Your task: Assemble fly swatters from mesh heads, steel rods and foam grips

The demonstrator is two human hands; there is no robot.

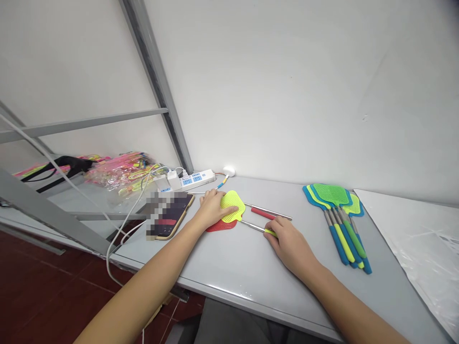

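A yellow-green fly swatter [233,203] with a metal shaft lies across both of my hands, low over the table. My left hand [212,210] grips its mesh head, thumb on top. My right hand [287,239] is closed around its yellow handle, most of which is hidden in the fingers. Under the yellow head shows the mesh of a red fly swatter [221,226]. A red handle [263,213] and a thin metal rod [283,215] lie just beyond my right hand. Farther right rests a fanned stack of blue, yellow and green fly swatters [333,195].
A phone [172,217] lies left of my left hand. Behind it are a white power strip [197,179] and loose cables. Plastic-wrapped colourful goods [122,174] sit beyond the grey metal frame [158,71]. White plastic sheeting [423,239] covers the table's right side.
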